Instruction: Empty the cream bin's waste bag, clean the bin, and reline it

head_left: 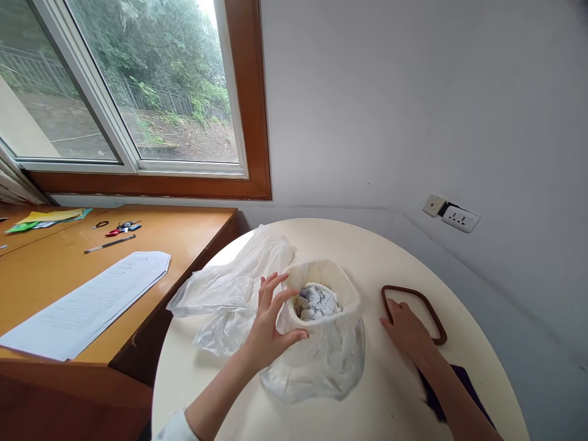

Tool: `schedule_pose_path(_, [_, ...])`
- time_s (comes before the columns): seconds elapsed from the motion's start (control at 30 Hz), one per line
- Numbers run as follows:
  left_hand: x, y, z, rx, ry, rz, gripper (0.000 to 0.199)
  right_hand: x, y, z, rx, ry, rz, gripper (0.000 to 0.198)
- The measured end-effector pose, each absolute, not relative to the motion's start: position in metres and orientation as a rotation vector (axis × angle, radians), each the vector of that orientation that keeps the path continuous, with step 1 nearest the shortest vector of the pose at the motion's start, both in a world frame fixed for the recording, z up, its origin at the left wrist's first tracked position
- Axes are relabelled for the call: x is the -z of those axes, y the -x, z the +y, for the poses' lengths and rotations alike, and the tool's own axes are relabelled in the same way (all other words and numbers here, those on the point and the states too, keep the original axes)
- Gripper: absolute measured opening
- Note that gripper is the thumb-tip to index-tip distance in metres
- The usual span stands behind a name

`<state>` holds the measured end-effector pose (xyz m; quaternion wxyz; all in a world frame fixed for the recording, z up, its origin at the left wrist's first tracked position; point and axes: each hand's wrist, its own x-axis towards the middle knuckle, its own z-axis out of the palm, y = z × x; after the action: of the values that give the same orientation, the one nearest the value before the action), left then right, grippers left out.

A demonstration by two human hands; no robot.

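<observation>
A waste bin lined with a white plastic bag (pixel 316 349) stands upright on the round table. Crumpled white paper (pixel 319 301) lies inside it. My left hand (pixel 271 318) is at the bin's left rim, thumb and fingers spread wide; whether it touches the bag is hard to tell. To the right, a brown rounded frame (pixel 429 311), like a bin's rim ring, rests on the tabletop. My right hand (pixel 408 331) has its fingers and thumb at the frame's left side, gripping it there. Part of the frame is hidden under that hand.
Another white plastic bag (pixel 243 275) spreads over the left side of the cream round table (pixel 220 416). Something dark purple (pixel 468 386) lies under my right forearm. On the wooden desk (pixel 202 236) are papers (pixel 92 300), a pen (pixel 110 244) and keys (pixel 124 228). A wall stands behind.
</observation>
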<state>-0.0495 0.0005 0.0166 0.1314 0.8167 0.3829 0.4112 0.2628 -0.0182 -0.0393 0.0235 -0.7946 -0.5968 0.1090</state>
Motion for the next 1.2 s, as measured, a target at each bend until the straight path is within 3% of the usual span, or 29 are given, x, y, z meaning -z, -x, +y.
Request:
schedule_pose_path(0.13, [-0.02, 0.034, 0.002, -1.178, -2.425, 1.181, 0.05, 0.034, -0.262, -0.019, -0.26, 2.569, -1.869, 0.035])
schedule_pose_path(0.3, [-0.027, 0.016, -0.004, -1.156, -2.445, 1.274, 0.038, 0.028, -0.266, -0.013, -0.155, 2.548, -2.003, 0.031])
schedule_pose_path(0.47, [-0.04, 0.013, -0.002, -1.272, -2.393, 1.293, 0.023, -0.009, -0.279, 0.003, -0.129, 2.533, -1.742, 0.027])
schedule_pose_path(0.7, [-0.094, 0.018, 0.015, -1.395, -2.235, 1.396, 0.022, -0.098, -0.257, 0.005, -0.032, 1.9, -1.499, 0.02])
schedule_pose_path(0.8, [-0.115, 0.026, 0.013, -1.347, -2.182, 1.488, 0.025, -0.125, -0.235, -0.006, -0.141, 1.623, -1.48, 0.021])
schedule_pose_path(1.0, [-0.132, 0.046, 0.008, -1.201, -2.052, 1.501, 0.05, -0.135, -0.211, -0.021, -0.499, 1.078, -1.598, 0.022])
schedule_pose_path(1.2, [-0.129, 0.045, 0.009, -0.972, -2.02, 1.441, 0.041, -0.125, -0.21, -0.015, -0.739, 0.858, -1.668, 0.022])
